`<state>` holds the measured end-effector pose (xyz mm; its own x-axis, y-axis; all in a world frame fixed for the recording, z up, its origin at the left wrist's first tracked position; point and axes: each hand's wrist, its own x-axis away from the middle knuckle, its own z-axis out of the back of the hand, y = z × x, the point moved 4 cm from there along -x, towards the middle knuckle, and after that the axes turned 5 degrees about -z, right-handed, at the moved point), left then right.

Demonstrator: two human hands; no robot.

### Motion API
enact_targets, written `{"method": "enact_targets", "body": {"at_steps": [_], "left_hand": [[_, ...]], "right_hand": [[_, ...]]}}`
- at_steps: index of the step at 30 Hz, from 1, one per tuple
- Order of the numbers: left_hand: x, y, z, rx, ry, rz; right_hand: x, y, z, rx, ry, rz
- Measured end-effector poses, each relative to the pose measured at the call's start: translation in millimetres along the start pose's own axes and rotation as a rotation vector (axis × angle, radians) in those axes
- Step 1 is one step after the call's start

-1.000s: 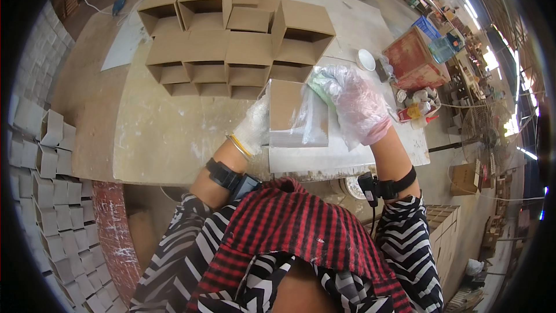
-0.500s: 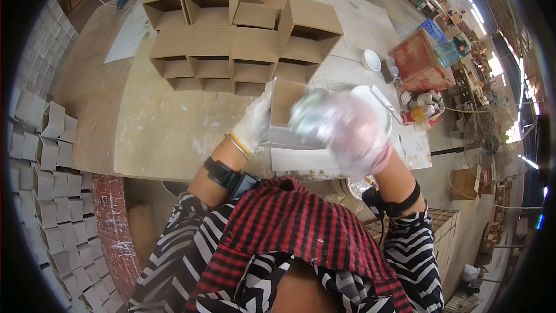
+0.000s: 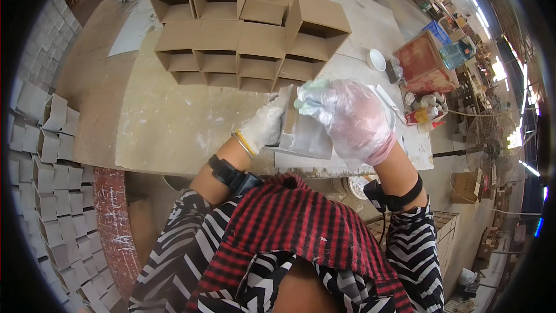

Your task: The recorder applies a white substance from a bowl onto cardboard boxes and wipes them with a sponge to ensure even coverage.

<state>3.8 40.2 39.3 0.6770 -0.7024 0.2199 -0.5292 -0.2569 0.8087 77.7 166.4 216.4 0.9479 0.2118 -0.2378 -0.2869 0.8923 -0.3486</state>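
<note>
My left hand, in a white work glove, grips the left side of a small open cardboard box. The box's near face is wet-looking and pale grey, while some brown board shows toward its far edge. Over the box's right side is my right hand, wrapped in clear plastic over a pinkish glove. Its fingers are bunched together, greenish at the tips and close to the box's upper edge. Whether something is pinched in them cannot be made out. A white bowl or plate is partly hidden behind the right hand.
Plain brown cardboard boxes are stacked at the table's far side. To the right are a white bowl, a red-brown crate and bottles. Whitish boxes are piled along the left. A white bucket stands below the table edge.
My right hand, blurred before, is now sharper and slightly farther right, by the box's upper edge. The box is tilted differently, showing more of its grey face. The view has shifted slightly.
</note>
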Motion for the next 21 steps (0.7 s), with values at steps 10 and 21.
{"method": "enact_targets", "body": {"at_steps": [10,21], "left_hand": [[8,26,-21,0.414,-0.196,-0.142],[2,18,8,0.38,0.064,-0.053]], "right_hand": [[8,-18,-18,0.132,0.066,0.173],[32,-5,-25,0.147,-0.041,0.318]]}}
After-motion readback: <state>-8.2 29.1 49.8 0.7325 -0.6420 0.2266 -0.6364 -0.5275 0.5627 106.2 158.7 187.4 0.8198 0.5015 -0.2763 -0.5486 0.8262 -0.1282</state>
